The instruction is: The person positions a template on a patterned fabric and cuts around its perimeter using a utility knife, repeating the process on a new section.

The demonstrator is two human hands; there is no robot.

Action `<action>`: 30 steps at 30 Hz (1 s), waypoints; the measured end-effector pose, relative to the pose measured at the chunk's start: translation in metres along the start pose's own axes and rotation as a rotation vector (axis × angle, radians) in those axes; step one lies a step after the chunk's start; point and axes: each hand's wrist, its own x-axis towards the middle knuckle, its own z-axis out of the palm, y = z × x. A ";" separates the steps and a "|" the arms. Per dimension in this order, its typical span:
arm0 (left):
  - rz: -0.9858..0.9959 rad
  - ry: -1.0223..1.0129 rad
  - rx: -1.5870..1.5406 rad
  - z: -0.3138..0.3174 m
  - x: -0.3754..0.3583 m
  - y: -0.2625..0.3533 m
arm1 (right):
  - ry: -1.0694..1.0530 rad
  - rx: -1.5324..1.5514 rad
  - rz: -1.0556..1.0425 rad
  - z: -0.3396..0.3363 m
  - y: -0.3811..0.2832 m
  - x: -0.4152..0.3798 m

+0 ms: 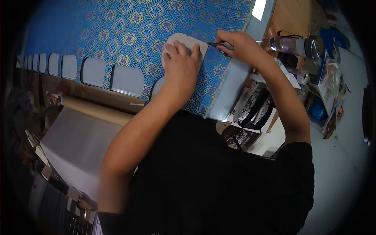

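Blue patterned fabric (149,23) covers the table, with several rounded pieces cut out along its near edge. My left hand (181,64) presses a pale rounded template (188,40) flat on the fabric, its fingers spread. At the template's right edge, my right hand (239,45) grips a slim cutting tool (224,45) whose dark tip points left and touches or nearly touches the template's upper right corner.
A clear bottle (290,46) lies at the right beside a wooden board (291,17). Below it are a can (302,78) and a box of dark items (256,109). A roll of pale material (98,111) is at the lower left.
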 end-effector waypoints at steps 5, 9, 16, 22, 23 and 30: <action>-0.024 -0.033 -0.028 -0.005 0.003 0.002 | 0.019 -0.020 -0.026 0.007 0.002 0.006; -0.042 0.038 -0.057 0.001 0.004 0.003 | -0.004 -0.002 -0.041 0.013 0.004 0.019; -0.070 0.126 -0.043 0.014 0.005 0.003 | 0.005 -0.026 -0.191 0.014 -0.003 0.075; -0.058 0.126 -0.028 0.009 0.004 0.004 | -0.092 -0.045 -0.290 0.008 -0.002 0.100; -0.049 0.131 -0.016 0.009 0.003 0.003 | -0.122 -0.050 -0.309 0.007 -0.002 0.103; -0.080 0.143 -0.059 0.011 0.001 0.005 | -0.269 -0.094 -0.418 0.000 0.003 0.131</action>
